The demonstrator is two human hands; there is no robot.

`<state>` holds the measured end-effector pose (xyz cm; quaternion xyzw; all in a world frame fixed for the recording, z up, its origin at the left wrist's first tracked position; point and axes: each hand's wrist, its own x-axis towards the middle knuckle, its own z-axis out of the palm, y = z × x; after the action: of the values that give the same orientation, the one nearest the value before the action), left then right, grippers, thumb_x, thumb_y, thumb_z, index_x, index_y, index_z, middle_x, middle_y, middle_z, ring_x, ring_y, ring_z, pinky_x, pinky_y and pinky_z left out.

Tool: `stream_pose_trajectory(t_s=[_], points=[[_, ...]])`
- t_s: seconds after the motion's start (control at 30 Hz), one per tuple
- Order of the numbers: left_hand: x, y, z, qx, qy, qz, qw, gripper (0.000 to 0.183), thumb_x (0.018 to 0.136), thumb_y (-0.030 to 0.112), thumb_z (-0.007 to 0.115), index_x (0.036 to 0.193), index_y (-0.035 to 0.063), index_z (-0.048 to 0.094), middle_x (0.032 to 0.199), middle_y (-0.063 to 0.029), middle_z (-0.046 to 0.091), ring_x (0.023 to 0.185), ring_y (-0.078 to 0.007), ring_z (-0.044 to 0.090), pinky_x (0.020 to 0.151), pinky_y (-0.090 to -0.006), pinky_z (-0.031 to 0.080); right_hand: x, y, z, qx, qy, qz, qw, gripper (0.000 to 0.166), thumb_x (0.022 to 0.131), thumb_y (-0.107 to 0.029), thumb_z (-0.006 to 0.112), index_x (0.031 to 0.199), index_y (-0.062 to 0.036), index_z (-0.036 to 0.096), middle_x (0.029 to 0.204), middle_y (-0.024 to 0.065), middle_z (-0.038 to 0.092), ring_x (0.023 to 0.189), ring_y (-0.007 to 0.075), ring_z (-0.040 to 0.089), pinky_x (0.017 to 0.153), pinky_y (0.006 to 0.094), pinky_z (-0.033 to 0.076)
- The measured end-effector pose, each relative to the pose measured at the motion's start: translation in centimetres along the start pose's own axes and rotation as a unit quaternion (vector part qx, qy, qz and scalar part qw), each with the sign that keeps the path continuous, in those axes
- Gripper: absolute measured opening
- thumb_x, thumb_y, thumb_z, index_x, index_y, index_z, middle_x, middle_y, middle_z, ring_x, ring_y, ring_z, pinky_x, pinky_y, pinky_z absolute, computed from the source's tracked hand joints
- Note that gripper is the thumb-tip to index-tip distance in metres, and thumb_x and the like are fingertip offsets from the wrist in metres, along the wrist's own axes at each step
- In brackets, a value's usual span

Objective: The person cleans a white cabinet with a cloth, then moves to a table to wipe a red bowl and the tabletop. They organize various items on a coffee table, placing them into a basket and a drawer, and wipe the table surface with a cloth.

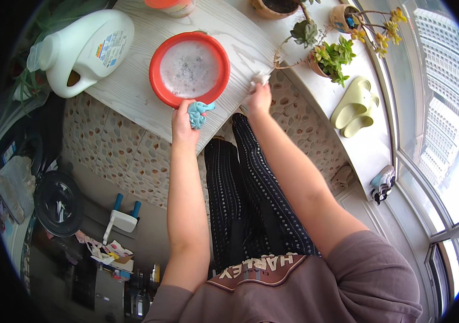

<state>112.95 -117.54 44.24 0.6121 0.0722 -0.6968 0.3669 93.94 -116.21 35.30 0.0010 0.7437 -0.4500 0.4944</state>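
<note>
A red plastic basin [153, 76] of foamy, greyish soapy water [189, 66] stands on a white wood-grain table [132, 103]. At the basin's near rim, my left hand [185, 125] is closed around a crumpled light-blue cloth [198, 115]. Its fingertips reach up to the rim; whether they grip it I cannot tell. Over the table's right edge, my right hand [259, 100] pinches a bunched white cloth [260, 78], slightly blurred. To the basin's left lies a large white detergent jug [92, 48] with a label and a translucent cap.
A red-topped container [173, 6] stands at the table's far edge. Potted succulents [332, 58], pale green slippers [354, 107] and a shoe [383, 181] line the windowsill [334, 97]. Behind to the left are a black round lid [59, 204] and a small white stool [123, 221].
</note>
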Motion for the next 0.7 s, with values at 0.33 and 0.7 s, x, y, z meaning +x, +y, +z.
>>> stream_pose_trajectory(t_s=[0.33,0.7], points=[[-8.1,-3.3,-5.6,-0.094,0.058,-0.052,0.993,0.020,0.089,0.018,0.048,0.074,0.0061,0.053,0.066,-0.0050,0.054,0.054,-0.0176,0.051,0.044,-0.0271,0.038,-20.0,12.4,-4.5,-0.278,-0.299,0.183,0.895,0.032,0.089,-0.017,0.045,0.114,-0.0078,0.062,0.089,0.0095,0.066,0.075,0.0182,0.062,0.070,0.0322,0.049],[-26.8,-1.4,-16.4,-0.068,0.061,-0.082,0.992,0.018,0.087,0.021,0.050,0.074,0.0103,0.054,0.067,-0.0017,0.056,0.054,-0.0175,0.051,0.045,-0.0280,0.041,-12.8,-8.6,-7.1,0.014,-0.159,0.127,0.979,0.024,0.087,-0.021,0.052,0.103,-0.0062,0.061,0.086,0.0033,0.062,0.074,0.0148,0.057,0.067,0.0301,0.047]])
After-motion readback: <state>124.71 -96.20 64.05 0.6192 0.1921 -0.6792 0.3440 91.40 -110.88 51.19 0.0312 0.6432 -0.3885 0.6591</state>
